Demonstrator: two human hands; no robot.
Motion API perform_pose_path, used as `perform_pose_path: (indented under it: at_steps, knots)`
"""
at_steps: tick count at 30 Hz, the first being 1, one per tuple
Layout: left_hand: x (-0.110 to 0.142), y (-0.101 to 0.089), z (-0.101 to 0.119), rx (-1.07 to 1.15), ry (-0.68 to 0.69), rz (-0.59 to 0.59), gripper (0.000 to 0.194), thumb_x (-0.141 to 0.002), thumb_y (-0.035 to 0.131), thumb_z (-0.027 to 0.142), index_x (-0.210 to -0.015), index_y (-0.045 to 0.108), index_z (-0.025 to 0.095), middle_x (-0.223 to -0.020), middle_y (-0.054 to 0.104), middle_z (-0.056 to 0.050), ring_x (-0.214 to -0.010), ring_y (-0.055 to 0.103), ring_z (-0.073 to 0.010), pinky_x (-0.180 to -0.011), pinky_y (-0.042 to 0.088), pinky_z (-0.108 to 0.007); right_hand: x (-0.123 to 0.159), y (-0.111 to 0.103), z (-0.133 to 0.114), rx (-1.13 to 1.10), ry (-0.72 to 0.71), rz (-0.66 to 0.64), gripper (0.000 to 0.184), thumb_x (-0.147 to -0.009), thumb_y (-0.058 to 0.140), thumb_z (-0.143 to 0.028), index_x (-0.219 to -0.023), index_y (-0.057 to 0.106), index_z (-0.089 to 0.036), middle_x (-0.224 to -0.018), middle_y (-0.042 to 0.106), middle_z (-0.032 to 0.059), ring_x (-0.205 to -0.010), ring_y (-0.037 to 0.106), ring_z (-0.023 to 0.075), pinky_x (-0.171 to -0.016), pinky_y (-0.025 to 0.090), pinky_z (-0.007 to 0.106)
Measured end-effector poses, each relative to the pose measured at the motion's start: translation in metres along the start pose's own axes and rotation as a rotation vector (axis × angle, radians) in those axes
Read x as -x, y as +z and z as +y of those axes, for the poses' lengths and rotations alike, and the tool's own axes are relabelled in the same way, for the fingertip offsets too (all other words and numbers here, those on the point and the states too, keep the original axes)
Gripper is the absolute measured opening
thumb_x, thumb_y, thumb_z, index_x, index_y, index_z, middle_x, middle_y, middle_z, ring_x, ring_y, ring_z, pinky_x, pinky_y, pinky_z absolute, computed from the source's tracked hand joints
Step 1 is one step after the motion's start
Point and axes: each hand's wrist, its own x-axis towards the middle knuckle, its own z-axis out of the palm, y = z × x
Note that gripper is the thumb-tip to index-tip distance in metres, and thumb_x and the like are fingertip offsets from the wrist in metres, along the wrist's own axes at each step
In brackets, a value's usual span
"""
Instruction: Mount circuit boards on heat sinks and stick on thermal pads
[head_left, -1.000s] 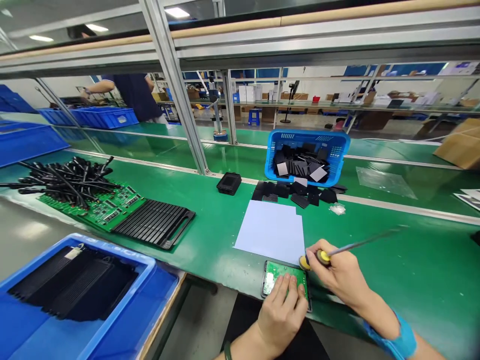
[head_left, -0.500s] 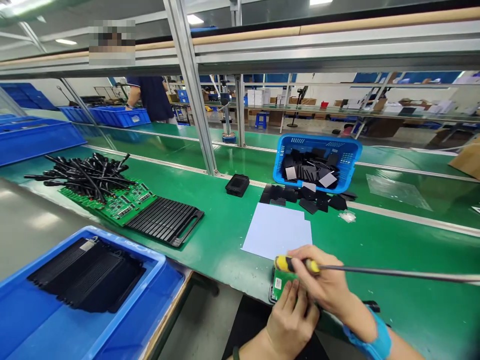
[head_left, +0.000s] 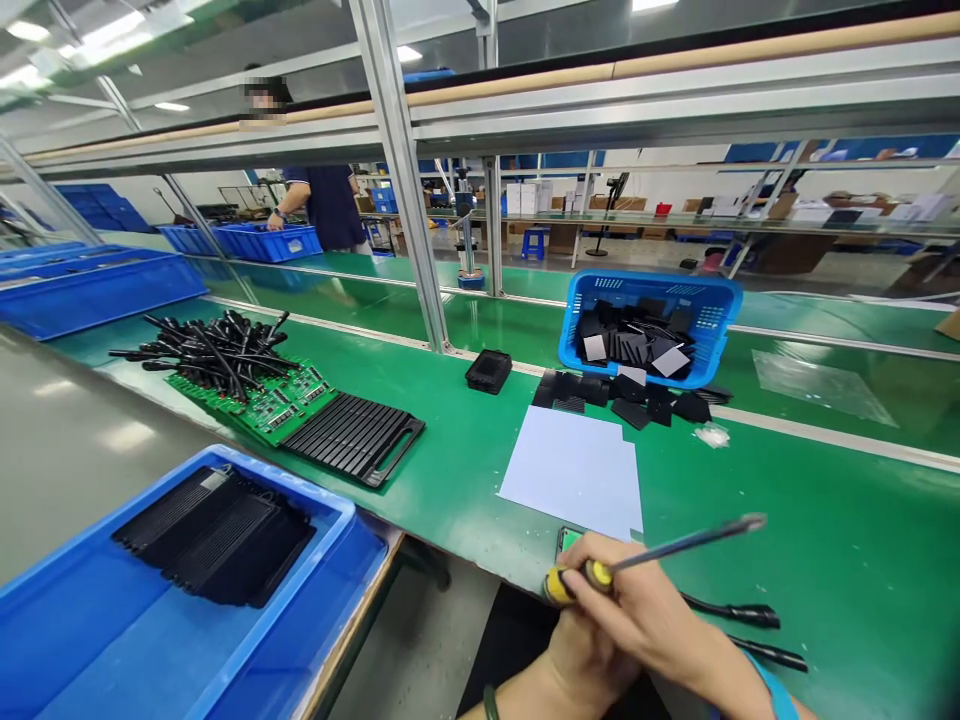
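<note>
My right hand is wrapped round the yellow-and-black handle of a screwdriver, whose metal shaft points to the right and slightly up, away from the work. Just below it is my left hand, its fingers mostly hidden behind the right. Beyond both hands a corner of a green circuit board in a black housing shows at the table's front edge; the rest is covered. Two black cables with connector ends stick out to the right of my hands. A white sheet lies just past the board.
A blue basket of black plates stands at the back, with loose plates before it. Left are green boards with black cables, a ribbed black tray and a blue bin of black housings. Another person works across the line.
The screwdriver's shaft has swung from nearly level to tilted up, its tip now in view. My right hand has moved down over my left, covering its fingers and most of the board. The view has shifted slightly left.
</note>
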Motion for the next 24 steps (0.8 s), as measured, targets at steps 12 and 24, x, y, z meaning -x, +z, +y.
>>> perform_pose_path:
  at_steps: [12,24]
  knots:
    - [-0.062,-0.070,-0.095,0.849,0.160,-0.581,0.118,-0.069,0.071,0.061,-0.152,-0.003,0.020,-0.117,0.069,-0.015,-0.111,0.061,-0.0360,-0.109,0.007,-0.063,0.043,-0.017,0.009,0.081,-0.046,0.215,0.009,-0.095,0.049,-0.022,-0.087,0.053,-0.024,-0.073,0.063,-0.0016,-0.061,0.059,0.0133,-0.059,0.048,0.022]
    - [-0.054,-0.057,-0.090,0.640,0.254,-0.552,0.048,-0.082,0.060,0.059,-0.115,0.060,0.025,-0.108,0.071,-0.005,-0.099,0.061,-0.0232,-0.110,0.012,-0.050,0.057,-0.030,0.024,0.251,0.013,0.331,0.019,-0.095,0.046,-0.025,-0.077,0.048,-0.024,-0.059,0.053,-0.0045,-0.048,0.051,0.0116,-0.049,0.041,0.022]
